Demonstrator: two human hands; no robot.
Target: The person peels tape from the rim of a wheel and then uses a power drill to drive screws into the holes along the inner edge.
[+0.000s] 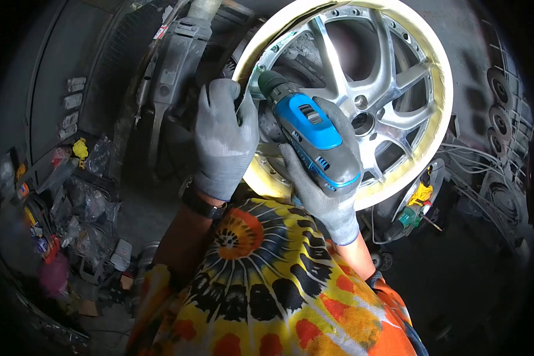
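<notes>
My right hand (332, 199), in a grey glove, is wrapped around a blue and grey cordless drill (311, 121). The drill points up and left, and a dark green round attachment (270, 81) in its chuck meets the inner edge of a silver alloy wheel rim (338, 56). Pale yellow masking (439, 89) covers the rim's outer lip. At the rim's left edge, my gloved left hand (224, 139) has its fingers curled, with the thumb against the lip beside the attachment. Part of its grip is hidden.
A grey metal machine part (181, 65) stands left of the rim. Plastic bags and clutter (86, 202) fill the left floor. Round discs (499, 121) and coiled cables (486, 184) lie at right, and a yellow and green tool (415, 207) sits below the rim.
</notes>
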